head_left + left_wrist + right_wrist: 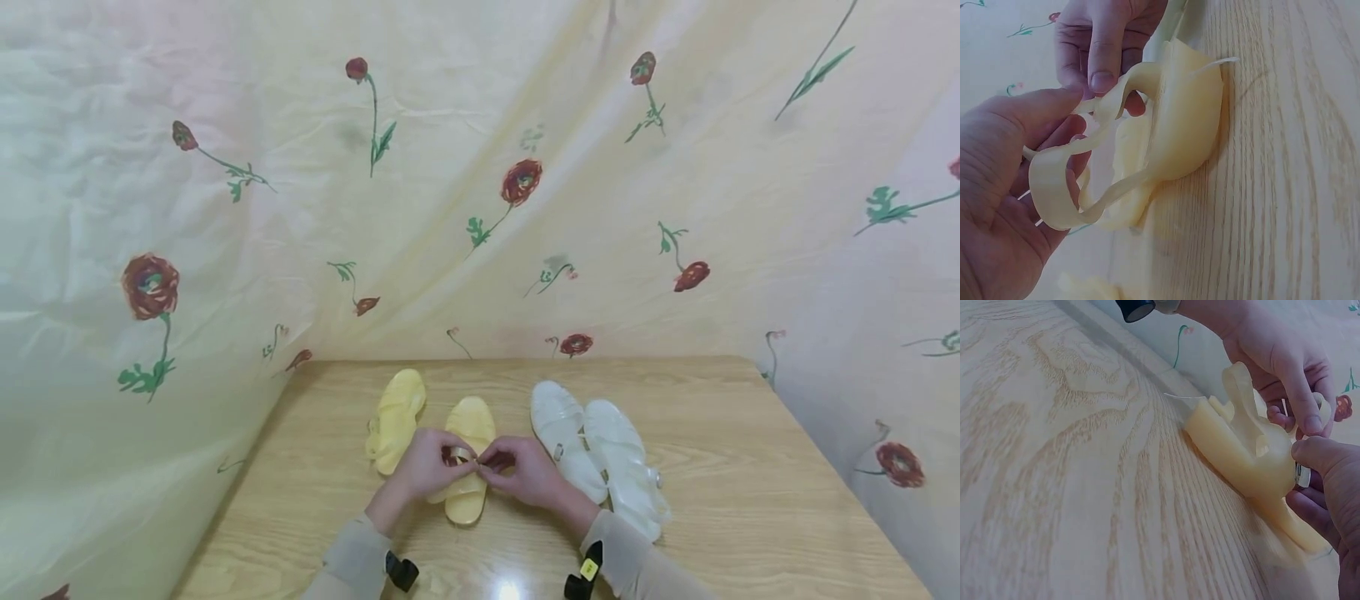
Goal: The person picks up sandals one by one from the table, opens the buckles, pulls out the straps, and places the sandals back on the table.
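Note:
A yellow jelly sandal [467, 502] lies on the wooden table with both hands meeting over its ankle strap [1054, 187]. My left hand [431, 462] pinches the strap between thumb and fingers, and in the left wrist view the strap loops up from the heel in front of that palm. Opposite it, my right hand [527, 471] pinches the fastening side of the same strap. A small shiny buckle [1301, 475] shows between the right thumb and fingers in the right wrist view. The fingertips of both hands nearly touch, partly hiding the strap end.
Left of the hands lies the other yellow sandal [399, 410]. To the right, a white sandal [557, 417] and its mate [617, 442] lie side by side, close to the right forearm. A flowered curtain [435, 225] hangs behind and beside the wooden table [735, 500].

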`<state>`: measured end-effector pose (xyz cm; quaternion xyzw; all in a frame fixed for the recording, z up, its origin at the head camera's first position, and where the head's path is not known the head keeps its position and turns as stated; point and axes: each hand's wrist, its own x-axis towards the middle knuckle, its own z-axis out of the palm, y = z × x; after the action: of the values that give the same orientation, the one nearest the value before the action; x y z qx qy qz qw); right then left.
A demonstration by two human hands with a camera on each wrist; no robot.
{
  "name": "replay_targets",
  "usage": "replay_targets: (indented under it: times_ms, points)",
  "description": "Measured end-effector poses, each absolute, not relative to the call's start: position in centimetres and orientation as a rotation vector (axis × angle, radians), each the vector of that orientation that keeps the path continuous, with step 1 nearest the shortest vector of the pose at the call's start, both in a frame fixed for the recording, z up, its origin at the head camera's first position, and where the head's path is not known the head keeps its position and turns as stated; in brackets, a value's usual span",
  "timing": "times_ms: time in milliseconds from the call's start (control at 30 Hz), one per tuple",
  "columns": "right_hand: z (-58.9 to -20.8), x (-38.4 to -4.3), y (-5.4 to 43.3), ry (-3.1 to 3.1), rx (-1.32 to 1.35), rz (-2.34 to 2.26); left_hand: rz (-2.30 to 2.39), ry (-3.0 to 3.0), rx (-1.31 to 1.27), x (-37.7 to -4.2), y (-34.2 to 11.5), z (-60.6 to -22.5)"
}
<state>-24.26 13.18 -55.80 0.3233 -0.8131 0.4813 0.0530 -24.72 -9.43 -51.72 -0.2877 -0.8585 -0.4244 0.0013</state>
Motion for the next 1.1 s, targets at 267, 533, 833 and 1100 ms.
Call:
replay_targets:
  times_ms: [267, 533, 833, 1100]
  points:
    - [-55.9, -24.4, 13.2, -2.475, 0.97, 1.493, -1.321, -2.714, -0.871, -24.7, -9.6, -51.9]
    - [-55.7, -24.2, 13.3, -2.473, 0.989, 1.511, -1.33, -2.68, -0.841, -24.6, -9.9, -52.5]
    - [-56.2, -24.4, 12.9, -2.4, 1.051, 1.482, -1.381, -2.584, -0.884, -24.5, -10.1, -53.3]
    - [-56.4, -24.6, 12.6, -2.372, 1.045, 1.39, -1.366, -2.681, -0.888, -24.3, -9.3, -51.8]
